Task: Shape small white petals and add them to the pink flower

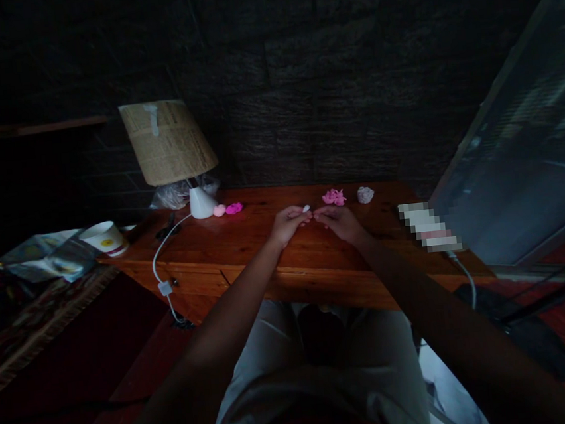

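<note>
One half-curled left hand (286, 226) pinches a white piece (306, 208); right hand (341, 221) also curled, contents unclear.

Bare forearms (250, 290) stretch forward and angle inward, the left hand (290, 224) and right hand (339, 222) held close together with fingers (304, 218) curled and tips almost meeting, beyond two parted legs (388, 348).

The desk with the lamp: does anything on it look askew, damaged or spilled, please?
The lampshade looks askew: it leans left above its white base, though the wide lens may exaggerate this. A pale strip on the shade's newsprint-patterned surface could be a repair. I see no spill.
</note>
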Available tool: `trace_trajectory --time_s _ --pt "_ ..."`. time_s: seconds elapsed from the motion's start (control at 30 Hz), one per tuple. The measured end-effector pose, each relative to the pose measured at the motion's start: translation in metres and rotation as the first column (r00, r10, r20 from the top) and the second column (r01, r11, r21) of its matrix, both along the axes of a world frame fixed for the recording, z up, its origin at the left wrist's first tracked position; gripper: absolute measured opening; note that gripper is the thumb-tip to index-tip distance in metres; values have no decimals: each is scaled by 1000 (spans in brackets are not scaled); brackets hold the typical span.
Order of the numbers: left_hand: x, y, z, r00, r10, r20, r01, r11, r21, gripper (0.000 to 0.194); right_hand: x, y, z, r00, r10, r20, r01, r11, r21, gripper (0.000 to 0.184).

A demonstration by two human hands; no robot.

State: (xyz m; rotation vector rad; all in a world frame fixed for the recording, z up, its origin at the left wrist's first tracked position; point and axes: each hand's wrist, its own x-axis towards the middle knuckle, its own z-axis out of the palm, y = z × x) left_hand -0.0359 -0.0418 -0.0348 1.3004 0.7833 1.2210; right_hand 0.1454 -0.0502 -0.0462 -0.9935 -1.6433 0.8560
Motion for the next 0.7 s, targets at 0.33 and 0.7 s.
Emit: trace_trajectory --time_s 0.33,0.7 --pt "1 0 1 1000 7 3 -7 1000 -11 42 1 3 -3 1000 -8 10 8 999 -31 33" --pt "1 0 1 1000 18 7 -18 1000 -16 42 2 -2 3 996 -18 85 17 1000 6 24"
